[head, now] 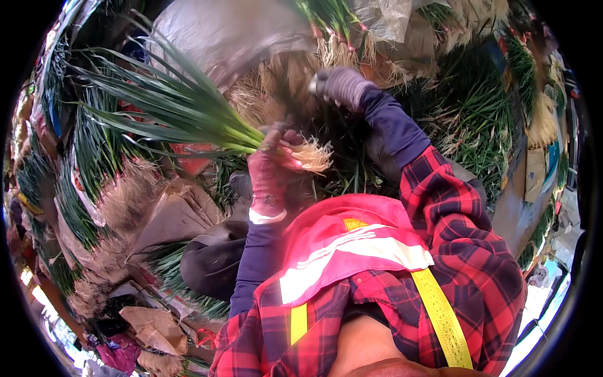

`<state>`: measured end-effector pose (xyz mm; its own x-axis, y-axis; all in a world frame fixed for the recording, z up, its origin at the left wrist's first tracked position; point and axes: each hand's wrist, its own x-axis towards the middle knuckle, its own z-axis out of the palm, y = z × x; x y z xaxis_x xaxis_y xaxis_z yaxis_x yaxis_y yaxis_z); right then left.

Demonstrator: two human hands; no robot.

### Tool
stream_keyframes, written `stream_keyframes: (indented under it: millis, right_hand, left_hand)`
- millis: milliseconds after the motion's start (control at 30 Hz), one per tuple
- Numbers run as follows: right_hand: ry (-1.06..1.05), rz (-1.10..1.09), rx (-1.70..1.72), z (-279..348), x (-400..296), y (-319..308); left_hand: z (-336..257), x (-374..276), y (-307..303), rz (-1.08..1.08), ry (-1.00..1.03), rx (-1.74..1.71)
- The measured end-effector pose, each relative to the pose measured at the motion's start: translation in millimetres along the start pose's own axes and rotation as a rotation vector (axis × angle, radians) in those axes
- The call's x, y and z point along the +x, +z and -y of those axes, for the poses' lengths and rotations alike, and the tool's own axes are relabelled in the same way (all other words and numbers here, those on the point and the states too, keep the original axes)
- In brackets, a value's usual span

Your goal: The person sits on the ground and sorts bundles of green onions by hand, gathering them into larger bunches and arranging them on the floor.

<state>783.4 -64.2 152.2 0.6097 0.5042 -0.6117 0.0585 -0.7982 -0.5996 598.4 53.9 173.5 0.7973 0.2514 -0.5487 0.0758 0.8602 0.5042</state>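
Note:
My left hand (271, 165), in a reddish glove, grips a bunch of green onions (212, 125) just above the roots. Their long green leaves fan out to the upper left, and the pale roots (313, 155) stick out to the right of my fist. My right hand (341, 87), in a greyish-purple knit glove, is up ahead with its fingers curled and blurred. It is apart from the bunch, just below more green onions with pink bulbs (337, 35). Whether something thin sits between its fingers is too blurred to tell.
A pale plastic sheet (202, 37) covers a heap at the top. Loose green onions and leaf scraps (466, 113) lie to the right. Rows of onion bunches (101, 146) with tangled roots (132, 188) stand at left, beside brown sacking (183, 207).

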Motion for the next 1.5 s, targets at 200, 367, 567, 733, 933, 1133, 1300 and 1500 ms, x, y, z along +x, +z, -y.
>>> stream_keyframes:
  millis: [200,367,567,733,933,1133,1300,1500]
  right_hand:
    - [0.311,-0.256,-0.606,37,53,-64]
    - [-0.323,-0.339,-0.649,36,16,-58]
    - [-0.403,-0.341,-0.426,12,-54,31]
    - [-0.396,-0.084,-0.492,13,-78,62]
    - [0.095,-0.124,-0.672,16,-61,18]
    - [0.174,-0.101,-0.154,-45,-12,-10]
    - [0.063,0.34,1.231,28,-53,43]
    - [0.117,0.135,1.405,30,-36,68]
  left_hand:
    - [7,3,-10,0.037,-0.136,-0.192]
    - [-2,3,-8,-0.092,-0.056,-0.061]
    - [9,5,5,-0.106,-0.107,0.049]
    - [5,4,2,-0.071,-0.171,0.429]
    - [2,-5,6,0.07,-0.03,0.241]
    - [7,2,-2,0.151,-0.123,-0.04]
    - [16,3,-11,0.115,-0.143,-0.049]
    - [16,7,-20,0.046,-0.301,0.035]
